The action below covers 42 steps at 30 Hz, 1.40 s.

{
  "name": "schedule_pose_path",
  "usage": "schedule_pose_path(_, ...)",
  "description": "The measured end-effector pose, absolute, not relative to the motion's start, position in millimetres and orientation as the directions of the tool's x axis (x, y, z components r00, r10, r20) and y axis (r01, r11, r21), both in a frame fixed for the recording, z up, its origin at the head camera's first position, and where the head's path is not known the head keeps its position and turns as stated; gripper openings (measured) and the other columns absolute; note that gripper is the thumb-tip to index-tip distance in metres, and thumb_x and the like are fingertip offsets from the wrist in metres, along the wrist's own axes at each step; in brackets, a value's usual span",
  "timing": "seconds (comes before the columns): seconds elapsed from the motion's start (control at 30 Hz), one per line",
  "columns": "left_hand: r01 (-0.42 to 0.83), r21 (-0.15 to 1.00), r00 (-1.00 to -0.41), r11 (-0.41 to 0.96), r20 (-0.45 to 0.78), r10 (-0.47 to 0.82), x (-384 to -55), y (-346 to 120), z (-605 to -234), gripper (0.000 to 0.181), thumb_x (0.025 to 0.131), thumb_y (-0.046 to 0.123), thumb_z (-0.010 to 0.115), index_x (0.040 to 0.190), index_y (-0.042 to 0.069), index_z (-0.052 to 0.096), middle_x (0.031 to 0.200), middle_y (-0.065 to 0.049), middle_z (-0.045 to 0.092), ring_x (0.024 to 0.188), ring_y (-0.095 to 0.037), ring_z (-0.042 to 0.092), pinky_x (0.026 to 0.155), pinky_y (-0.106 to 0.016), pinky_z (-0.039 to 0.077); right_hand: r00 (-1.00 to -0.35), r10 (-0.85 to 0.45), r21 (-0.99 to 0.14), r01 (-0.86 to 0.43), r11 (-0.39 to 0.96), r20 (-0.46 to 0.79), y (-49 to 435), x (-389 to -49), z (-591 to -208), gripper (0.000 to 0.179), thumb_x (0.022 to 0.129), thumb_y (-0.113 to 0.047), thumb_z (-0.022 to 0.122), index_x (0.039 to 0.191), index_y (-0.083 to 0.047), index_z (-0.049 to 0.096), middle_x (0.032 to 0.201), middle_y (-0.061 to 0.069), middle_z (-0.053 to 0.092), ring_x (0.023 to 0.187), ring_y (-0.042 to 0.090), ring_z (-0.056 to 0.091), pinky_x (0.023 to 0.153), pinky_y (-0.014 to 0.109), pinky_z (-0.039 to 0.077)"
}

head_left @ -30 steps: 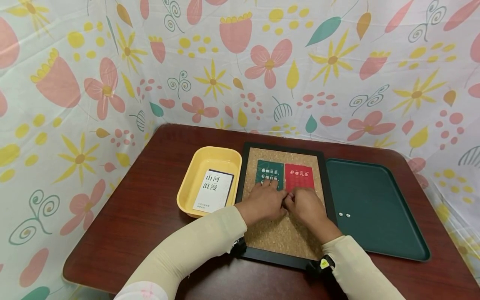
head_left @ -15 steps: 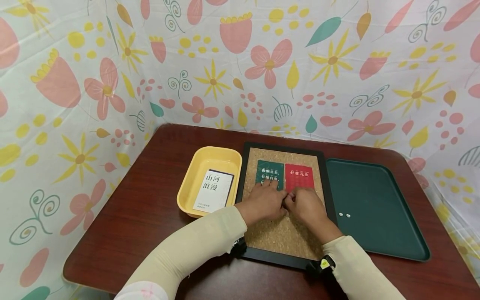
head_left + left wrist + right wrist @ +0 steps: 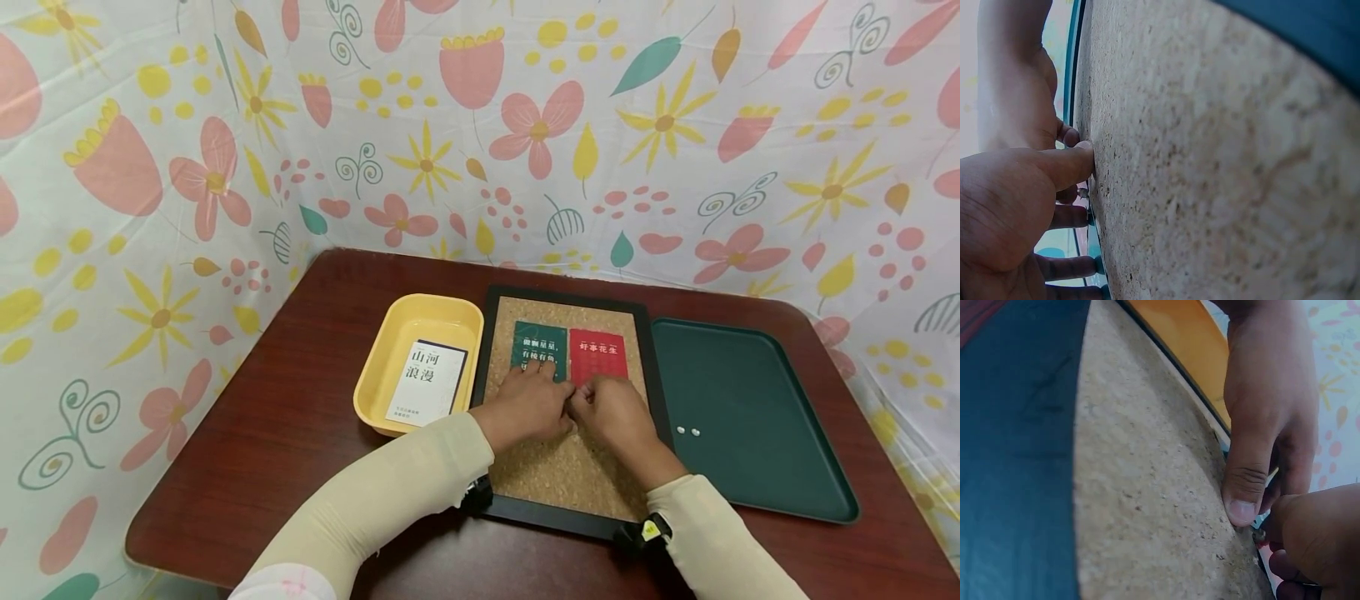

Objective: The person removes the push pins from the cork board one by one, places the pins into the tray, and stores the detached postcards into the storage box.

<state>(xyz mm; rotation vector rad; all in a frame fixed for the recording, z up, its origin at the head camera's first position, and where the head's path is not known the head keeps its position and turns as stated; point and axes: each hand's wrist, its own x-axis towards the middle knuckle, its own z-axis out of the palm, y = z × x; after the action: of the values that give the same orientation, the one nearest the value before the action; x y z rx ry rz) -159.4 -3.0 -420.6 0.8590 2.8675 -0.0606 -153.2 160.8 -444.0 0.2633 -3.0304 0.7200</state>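
A green card (image 3: 538, 333) and a red card (image 3: 597, 346), both with white characters, lie side by side on a black-framed cork board (image 3: 558, 479). My left hand (image 3: 528, 404) lies across the green card's lower part, fingers spread and pressing it; its thumb (image 3: 1244, 500) touches the cork. At the cards' lower inner corners my right hand (image 3: 617, 417) is curled, its fingertips pinching a small silvery push pin (image 3: 1259, 536). That pin also shows beside the left thumb in the left wrist view. Both hands cover the cards' lower edges.
Left of the board, a yellow tub (image 3: 367, 379) holds a white card (image 3: 429, 387) with a dark one under it. On the right is a dark green tray (image 3: 757, 417) bearing two small silvery pins (image 3: 687, 432). A patterned cloth (image 3: 480, 125) hangs behind the brown table (image 3: 247, 467).
Both hands keep nearly the same place on the board; the right hand shifts only very slightly. The cards, tub and tray have not moved.
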Motion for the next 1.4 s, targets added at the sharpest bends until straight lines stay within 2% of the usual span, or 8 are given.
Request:
schedule_pose_path(0.17, 0.547, 0.002, -0.826, 0.837, -0.159, 0.541, -159.2, -3.2, -420.8, 0.06, 0.097, 0.061, 0.059, 0.148, 0.03, 0.055, 0.136, -0.007, 0.053, 0.127, -0.025, 0.047, 0.103, -0.046, 0.045, -0.982, -0.175, -0.441, -0.187, 0.878, 0.067, 160.1, -153.9, -445.3, 0.03, 0.09, -0.013, 0.064, 0.061, -0.015, 0.059, 0.051, -0.003, 0.048, 0.052, 0.016, 0.045, 0.05, 0.032, 0.034)
schedule_pose_path(0.4, 0.55, 0.002, -0.825, 0.835, -0.156, 0.544, -158.7, -4.0, -421.9, 0.06, 0.096, 0.061, 0.06, 0.148, 0.031, 0.055, 0.136, -0.006, 0.053, 0.127, -0.025, 0.047, 0.103, -0.047, 0.045, -0.972, -0.219, -0.427, -0.232, 0.874, 0.082, 160.2, -152.6, -446.1, 0.023, 0.09, -0.012, 0.067, 0.068, -0.014, 0.064, 0.054, -0.004, 0.05, 0.054, 0.015, 0.047, 0.052, 0.032, 0.036)
schedule_pose_path(0.8, 0.549, 0.025, -0.825, 0.835, -0.146, 0.546, -159.1, -3.2, -425.2, 0.058, 0.096, 0.062, 0.06, 0.144, 0.03, 0.057, 0.135, -0.007, 0.053, 0.126, -0.026, 0.048, 0.102, -0.047, 0.045, -0.975, -0.214, -0.418, -0.221, 0.881, 0.064, 165.1, -150.8, -447.5, 0.017, 0.089, -0.013, 0.066, 0.072, -0.013, 0.065, 0.057, -0.003, 0.051, 0.056, 0.016, 0.048, 0.054, 0.033, 0.039)
schedule_pose_path(1.07, 0.551, 0.008, -0.825, 0.835, -0.147, 0.546, -158.9, -3.1, -423.7, 0.059, 0.096, 0.062, 0.059, 0.145, 0.03, 0.057, 0.135, -0.007, 0.053, 0.125, -0.025, 0.048, 0.101, -0.046, 0.046, -0.973, -0.218, -0.409, -0.23, 0.883, 0.077, 165.6, -151.3, -449.4, 0.024, 0.09, -0.012, 0.062, 0.067, -0.015, 0.058, 0.057, -0.002, 0.048, 0.055, 0.016, 0.046, 0.051, 0.033, 0.036)
schedule_pose_path(1.4, 0.552, -0.005, -0.825, 0.834, -0.147, 0.545, -159.5, -3.6, -424.1, 0.059, 0.096, 0.062, 0.059, 0.146, 0.03, 0.056, 0.136, -0.007, 0.053, 0.127, -0.025, 0.048, 0.101, -0.046, 0.046, -0.974, -0.221, -0.364, -0.225, 0.904, 0.054, 161.1, -148.5, -446.9, 0.027, 0.095, -0.016, 0.06, 0.068, -0.015, 0.056, 0.062, 0.0, 0.049, 0.062, 0.02, 0.047, 0.054, 0.036, 0.038)
